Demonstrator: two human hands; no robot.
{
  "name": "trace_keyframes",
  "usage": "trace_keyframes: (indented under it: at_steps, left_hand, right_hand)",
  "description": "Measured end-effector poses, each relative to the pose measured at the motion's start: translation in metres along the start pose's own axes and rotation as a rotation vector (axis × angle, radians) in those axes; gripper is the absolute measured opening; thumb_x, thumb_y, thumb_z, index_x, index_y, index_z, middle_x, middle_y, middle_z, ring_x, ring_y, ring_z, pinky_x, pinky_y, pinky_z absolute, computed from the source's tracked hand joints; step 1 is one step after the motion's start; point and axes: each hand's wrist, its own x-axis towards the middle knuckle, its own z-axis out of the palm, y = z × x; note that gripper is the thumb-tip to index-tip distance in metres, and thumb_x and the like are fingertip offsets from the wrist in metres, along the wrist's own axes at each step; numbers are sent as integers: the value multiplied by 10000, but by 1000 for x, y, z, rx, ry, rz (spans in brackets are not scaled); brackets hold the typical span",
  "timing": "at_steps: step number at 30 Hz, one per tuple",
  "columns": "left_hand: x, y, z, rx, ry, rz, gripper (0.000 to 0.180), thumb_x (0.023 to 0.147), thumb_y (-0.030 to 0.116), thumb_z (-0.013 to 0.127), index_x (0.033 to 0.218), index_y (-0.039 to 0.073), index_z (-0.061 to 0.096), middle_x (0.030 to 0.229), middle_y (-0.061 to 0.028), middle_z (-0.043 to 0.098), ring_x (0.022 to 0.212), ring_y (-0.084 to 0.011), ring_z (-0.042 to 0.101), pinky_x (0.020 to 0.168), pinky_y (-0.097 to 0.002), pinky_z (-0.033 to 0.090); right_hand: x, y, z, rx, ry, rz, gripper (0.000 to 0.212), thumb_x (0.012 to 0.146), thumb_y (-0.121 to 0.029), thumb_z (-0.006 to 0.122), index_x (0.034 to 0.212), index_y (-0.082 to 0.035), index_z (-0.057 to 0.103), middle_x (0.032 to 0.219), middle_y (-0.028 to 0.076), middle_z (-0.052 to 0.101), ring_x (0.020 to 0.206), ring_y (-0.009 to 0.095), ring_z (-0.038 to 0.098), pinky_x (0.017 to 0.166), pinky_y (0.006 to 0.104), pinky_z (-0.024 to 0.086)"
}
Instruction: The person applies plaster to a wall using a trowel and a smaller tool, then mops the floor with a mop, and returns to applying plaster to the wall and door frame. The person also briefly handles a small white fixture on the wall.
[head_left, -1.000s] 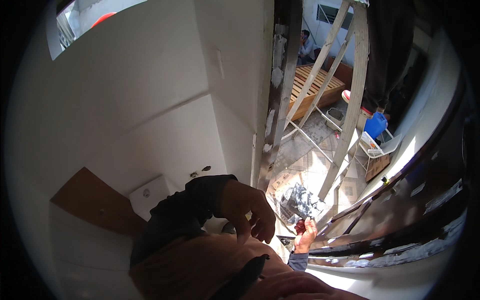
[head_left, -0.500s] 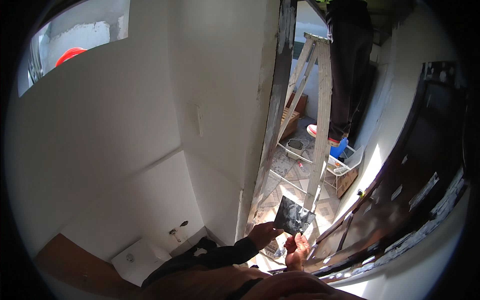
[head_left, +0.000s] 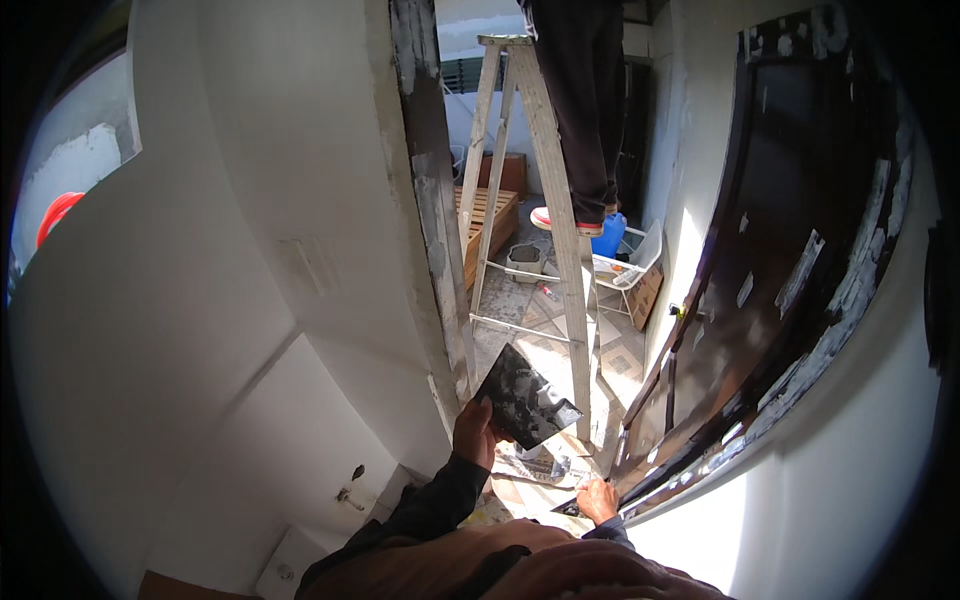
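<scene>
the left hand (head_left: 474,436) is closed around the near-left edge of a dark flat board (head_left: 524,398), its thumb lying along the rim. the board is tilted, smeared with pale paste across its face, and held up in front of the doorway, over the sunlit floor (head_left: 625,366). the right hand (head_left: 598,500) is lower and to the right, apart from the board, its fingers curled in – whether they grip anything, i cannot tell.

beyond the board stands a wooden stepladder (head_left: 564,190), with a person in dark trousers (head_left: 575,100) just beside it, feet well above the floor. a bucket (head_left: 525,261) sits behind the ladder, near a slatted wooden frame (head_left: 488,217). to the right is a dark brown door (head_left: 770,200) – patched with pale filler, most thickly along its far edge.
</scene>
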Motion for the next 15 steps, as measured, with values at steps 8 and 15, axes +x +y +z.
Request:
trace_keyframes:
  at_steps: [8,15]
  left_hand:
    - [-11,4,3,-299,-79,-139,427,975,306,518,1304,36,505,1227,-95,620,1107,-243,609,965,-414,483]
    - [22,18,8,-525,-181,-341,326,976,187,464,1250,32,552,1159,-100,649,1088,-273,614,984,-412,467]
  right_hand:
    - [-57,100,10,554,109,450,293,812,-32,546,1093,33,597,809,178,671,625,248,686,522,322,558]
    - [-41,35,-8,1271,-5,440,126,889,-73,551,996,-11,523,725,109,601,615,256,658,571,408,585]
